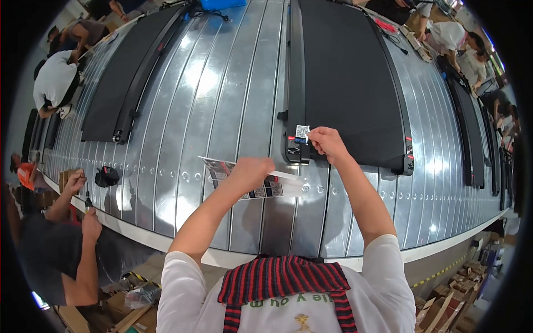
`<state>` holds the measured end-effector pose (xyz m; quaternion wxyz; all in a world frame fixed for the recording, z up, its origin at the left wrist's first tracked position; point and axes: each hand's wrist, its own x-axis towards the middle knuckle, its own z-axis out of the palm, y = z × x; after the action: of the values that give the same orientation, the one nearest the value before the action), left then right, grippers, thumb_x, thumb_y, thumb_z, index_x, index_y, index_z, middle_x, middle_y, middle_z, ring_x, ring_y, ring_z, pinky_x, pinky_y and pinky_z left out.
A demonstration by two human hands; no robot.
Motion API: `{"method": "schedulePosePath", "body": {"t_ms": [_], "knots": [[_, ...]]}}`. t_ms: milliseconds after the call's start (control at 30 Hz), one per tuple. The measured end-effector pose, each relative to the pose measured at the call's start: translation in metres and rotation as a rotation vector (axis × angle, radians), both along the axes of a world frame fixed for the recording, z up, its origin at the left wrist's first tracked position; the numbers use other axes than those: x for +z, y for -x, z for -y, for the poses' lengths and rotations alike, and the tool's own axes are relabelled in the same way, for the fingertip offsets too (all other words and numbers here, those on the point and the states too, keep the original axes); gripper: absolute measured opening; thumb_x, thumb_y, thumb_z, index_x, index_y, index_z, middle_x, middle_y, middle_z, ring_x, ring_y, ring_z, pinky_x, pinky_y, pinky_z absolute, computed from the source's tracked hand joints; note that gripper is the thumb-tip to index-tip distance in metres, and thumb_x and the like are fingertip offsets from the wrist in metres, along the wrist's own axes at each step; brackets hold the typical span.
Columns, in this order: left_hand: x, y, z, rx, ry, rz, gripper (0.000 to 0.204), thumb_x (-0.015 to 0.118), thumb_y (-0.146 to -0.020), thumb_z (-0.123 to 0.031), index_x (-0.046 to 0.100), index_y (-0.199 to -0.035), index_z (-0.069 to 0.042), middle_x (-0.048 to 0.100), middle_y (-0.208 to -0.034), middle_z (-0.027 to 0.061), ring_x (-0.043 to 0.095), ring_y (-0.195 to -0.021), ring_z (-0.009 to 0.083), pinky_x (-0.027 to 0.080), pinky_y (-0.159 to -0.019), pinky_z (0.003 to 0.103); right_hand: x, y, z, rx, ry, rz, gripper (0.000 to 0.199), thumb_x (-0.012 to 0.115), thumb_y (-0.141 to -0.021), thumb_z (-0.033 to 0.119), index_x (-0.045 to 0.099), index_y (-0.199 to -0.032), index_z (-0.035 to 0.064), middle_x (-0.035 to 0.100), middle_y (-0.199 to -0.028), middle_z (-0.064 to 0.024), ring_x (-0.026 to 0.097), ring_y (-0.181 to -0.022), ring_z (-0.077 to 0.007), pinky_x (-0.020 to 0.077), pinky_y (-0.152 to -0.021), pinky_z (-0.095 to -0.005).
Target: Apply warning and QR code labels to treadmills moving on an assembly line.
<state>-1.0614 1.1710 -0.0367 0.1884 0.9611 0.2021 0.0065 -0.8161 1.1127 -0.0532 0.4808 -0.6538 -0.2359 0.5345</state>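
Note:
Between the thumb and fingers of my right hand (328,144) is a small white sticker (302,131) printed with a square code. It is over the near left corner of a black treadmill deck (352,83), by the end cap (293,149), which carries red and blue labels. Whether the sticker touches the deck, I cannot tell. Closed around a sheet of stickers (219,168), my left hand (252,173) is left of that corner. The sheet shows dark and red prints, and a pale strip sticks out to the right of the hand. My fingers hide its middle.
The deck lies on a shiny metal slatted conveyor (222,100). Another treadmill deck (125,72) lies to the left, with a black part (106,176) nearer me. A co-worker at left holds a screwdriver-like tool (88,201). Cardboard scraps (444,305) lie below right.

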Motion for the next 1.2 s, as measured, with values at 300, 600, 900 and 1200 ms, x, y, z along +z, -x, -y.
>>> {"method": "schedulePosePath", "body": {"t_ms": [300,600,900,1200], "knots": [[-0.021,-0.033,-0.029,-0.02,-0.09,0.113,0.006,0.053,-0.071,-0.004,0.057,-0.075,-0.003,0.057,-0.11,0.0092,0.061,-0.085,0.0281,0.049,-0.068,0.04,-0.025,-0.01,-0.044,0.046,0.101,-0.044,0.009,0.061,-0.079,0.01,0.058,-0.076,0.0014,0.049,-0.056,-0.001,0.038,-0.043,-0.0059,0.0242,-0.037,-0.0215],[-0.035,-0.042,-0.039,-0.016,-0.024,0.092,0.014,0.054,-0.07,0.0,0.061,-0.08,-0.007,0.056,-0.118,0.0055,0.062,-0.084,0.0305,0.05,-0.068,0.041,-0.026,-0.011,-0.049,0.041,0.139,-0.047,0.009,0.06,-0.078,0.008,0.058,-0.076,0.0004,0.049,-0.053,-0.0021,0.037,-0.04,-0.0063,0.0228,-0.034,-0.0215],[-0.034,-0.043,-0.039,-0.008,-0.001,0.098,0.014,0.054,-0.07,-0.001,0.06,-0.08,-0.008,0.055,-0.12,0.0051,0.061,-0.084,0.0308,0.049,-0.068,0.041,-0.026,-0.006,-0.048,-0.009,0.116,-0.017,0.009,0.06,-0.077,0.006,0.059,-0.076,-0.002,0.05,-0.053,-0.003,0.038,-0.039,-0.0064,0.0232,-0.034,-0.0215],[-0.033,-0.039,-0.041,-0.024,0.019,0.12,0.014,0.055,-0.07,-0.001,0.059,-0.082,-0.008,0.054,-0.121,0.0056,0.061,-0.085,0.0309,0.049,-0.069,0.041,-0.025,-0.001,-0.048,-0.053,0.112,0.028,0.01,0.06,-0.076,0.005,0.06,-0.078,-0.0042,0.05,-0.053,-0.0042,0.038,-0.038,-0.0066,0.0236,-0.034,-0.0223]]}}
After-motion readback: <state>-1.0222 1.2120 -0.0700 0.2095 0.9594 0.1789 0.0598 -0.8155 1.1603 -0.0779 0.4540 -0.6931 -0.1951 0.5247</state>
